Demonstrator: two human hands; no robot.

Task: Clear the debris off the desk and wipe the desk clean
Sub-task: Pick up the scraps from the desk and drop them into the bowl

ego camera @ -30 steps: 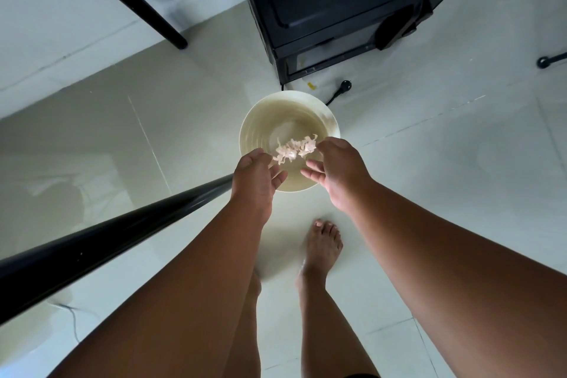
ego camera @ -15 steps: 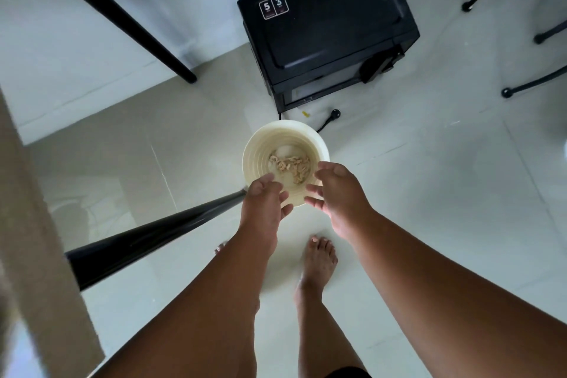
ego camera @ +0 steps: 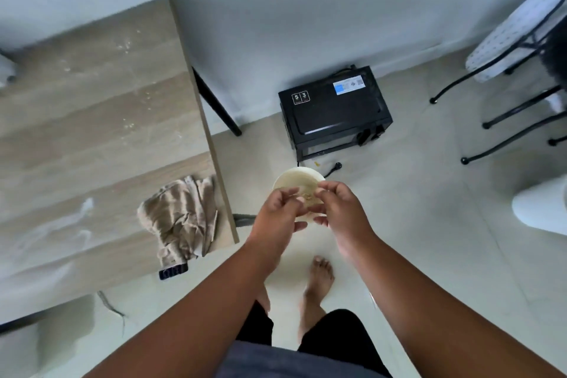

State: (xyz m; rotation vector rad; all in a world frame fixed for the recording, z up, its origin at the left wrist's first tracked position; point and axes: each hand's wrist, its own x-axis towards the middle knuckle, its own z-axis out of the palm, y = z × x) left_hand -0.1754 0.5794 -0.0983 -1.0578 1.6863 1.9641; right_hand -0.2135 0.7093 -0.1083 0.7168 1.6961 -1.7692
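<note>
My left hand and my right hand hover side by side over a cream round bin on the floor, their fingertips close together. The fingers of both are loosely bent and nothing shows in them. Pale debris lies inside the bin, partly hidden by my fingers. At the left stands the wooden desk, with crumbs and whitish smears on its top. A crumpled beige cloth lies near the desk's right front corner.
A black microwave sits on the tiled floor behind the bin, its plug lying beside it. Black metal legs of a frame stand at the right, and a white object is at the right edge. My bare feet are below the bin.
The clump of debris that my hands held above the bin has dropped into it. My view has lifted, so the desk and the cloth have come into sight at the left.
</note>
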